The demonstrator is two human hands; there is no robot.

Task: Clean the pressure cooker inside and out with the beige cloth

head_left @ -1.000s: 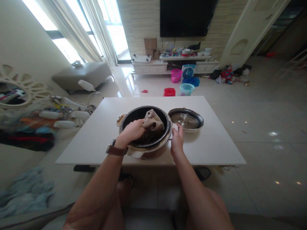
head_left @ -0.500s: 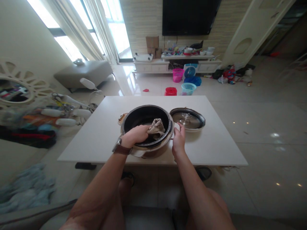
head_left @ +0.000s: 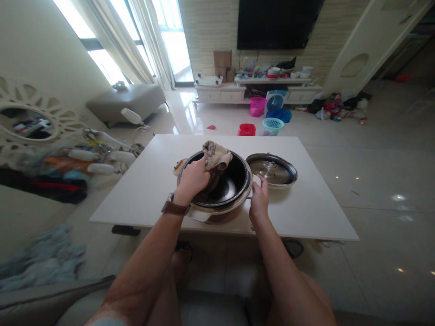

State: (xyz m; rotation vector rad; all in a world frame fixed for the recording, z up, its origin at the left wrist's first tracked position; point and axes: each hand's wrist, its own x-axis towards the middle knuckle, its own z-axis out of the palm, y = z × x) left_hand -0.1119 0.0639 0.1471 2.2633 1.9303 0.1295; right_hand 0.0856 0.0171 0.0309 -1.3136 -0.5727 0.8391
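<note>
A round pot (head_left: pixel 234 190) with a dark inside and a pale outer rim sits on the white table (head_left: pixel 142 181). My left hand (head_left: pixel 195 176), with a brown-strapped watch on its wrist, is closed on a beige-brown patterned cloth (head_left: pixel 217 156) above the pot's far inner wall. With my right hand (head_left: pixel 260 199) I grip the pot's pale handle (head_left: pixel 256 181) on the right side; the fingers wrap around it. Right of the pot lies a metal-rimmed lid (head_left: pixel 280 171) with a knob in its middle. The part of the cloth inside my left palm is hidden.
Beyond the table are a red stool (head_left: pixel 246 130), a light-blue basket (head_left: pixel 272 126) and a pink basket (head_left: pixel 258 106). A lamp with several white shades (head_left: pixel 122 157) stands left of the table. Cluttered goods cover the TV cabinet (head_left: pixel 220 95).
My left hand has lifted the cloth from the pot's bottom up to its far rim. The right hand keeps its grip on the handle. The whole view has shifted slightly.
</note>
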